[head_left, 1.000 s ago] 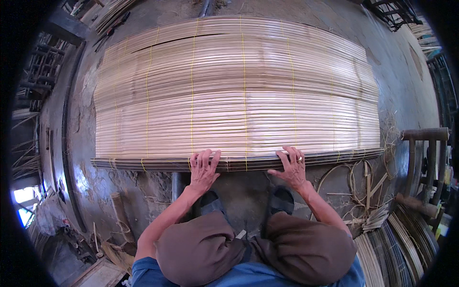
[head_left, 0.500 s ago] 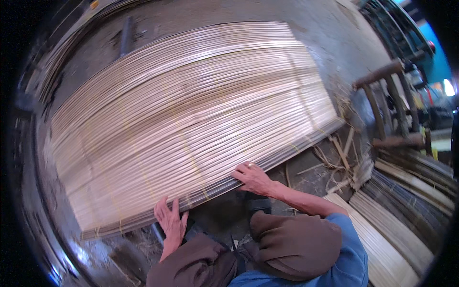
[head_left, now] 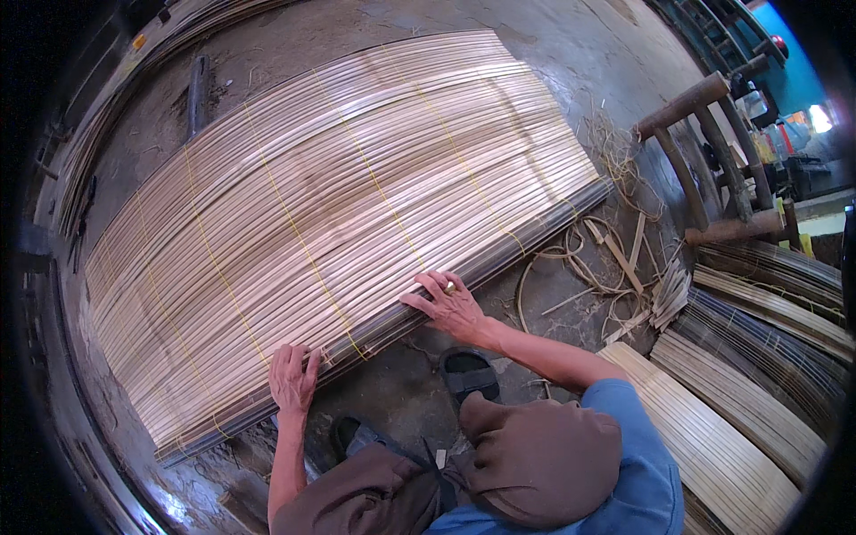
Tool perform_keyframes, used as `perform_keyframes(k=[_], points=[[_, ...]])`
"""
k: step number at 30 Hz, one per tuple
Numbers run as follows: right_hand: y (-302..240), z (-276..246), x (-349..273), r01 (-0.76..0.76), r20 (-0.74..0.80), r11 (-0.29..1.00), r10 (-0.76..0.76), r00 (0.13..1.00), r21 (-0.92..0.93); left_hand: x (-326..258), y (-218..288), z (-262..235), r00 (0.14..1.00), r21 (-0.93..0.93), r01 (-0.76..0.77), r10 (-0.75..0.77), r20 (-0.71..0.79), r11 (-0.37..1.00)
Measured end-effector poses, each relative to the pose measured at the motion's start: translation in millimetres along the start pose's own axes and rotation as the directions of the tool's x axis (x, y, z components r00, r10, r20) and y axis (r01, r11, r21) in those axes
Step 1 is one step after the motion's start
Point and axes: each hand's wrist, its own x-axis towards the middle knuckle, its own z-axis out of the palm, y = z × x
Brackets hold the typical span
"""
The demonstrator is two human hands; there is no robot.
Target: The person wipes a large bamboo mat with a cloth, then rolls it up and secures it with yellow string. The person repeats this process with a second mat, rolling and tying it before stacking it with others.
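A wide blind of thin pale bamboo slats (head_left: 312, 205), tied across with yellow cords, lies spread on the floor before me. Along its near side runs a darker, thicker edge (head_left: 499, 259). My left hand (head_left: 292, 379) is closed on this edge left of centre, its fingers over the top and the thumb toward the right. Further right, my right hand (head_left: 448, 308) grips the same edge, fingers bent over it, with a ring on one finger. The undersides of both grips are hidden.
Coiled strips and offcuts (head_left: 615, 259) litter the floor at the right. Beside them stands a rough wooden frame (head_left: 713, 152), with stacked slat bundles (head_left: 713, 419) near my right side. A dark pipe (head_left: 197, 96) lies beyond the blind. My sandalled feet (head_left: 468, 370) are below the near edge.
Both hands have shifted up and left in the view, still on the near edge. That edge looks thicker and darker, and more floor and both sandals show below it.
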Motion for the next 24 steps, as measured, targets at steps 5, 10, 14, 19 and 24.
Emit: perform_keyframes(k=[5, 10, 14, 19, 24], points=[[6.4, 10.6, 0.3, -0.023, 0.072, 1.0, 0.023, 0.997, -0.003, -19.4, 17.6, -9.9, 0.999, 0.099, 0.031, -0.032, 0.004, 0.995], [9.1, -10.1, 0.7, -0.066, 0.373, 0.935, -0.074, 0.925, 0.349, -36.3, 32.9, -14.7, 0.984, 0.245, -0.105, 0.137, -0.117, 0.964], [20.9, -20.4, 15.2, 0.132, 0.154, 0.909, -0.207, 0.966, 0.395, -25.4, 27.4, -11.7, 0.954, 0.321, 0.166, -0.234, 0.188, 0.933], [18.8, -18.2, 25.9, 0.037, 0.077, 0.965, -0.059, 0.995, 0.261, 17.9, 8.8, -7.0, 0.997, 0.213, 0.041, -0.025, -0.078, 0.976], [4.8, -14.5, 29.8, 0.06, -0.169, 0.994, -0.044, 0.985, 0.092, 58.7, -11.9, -6.0, 0.992, 0.026, 0.097, -0.099, 0.073, 0.995]])
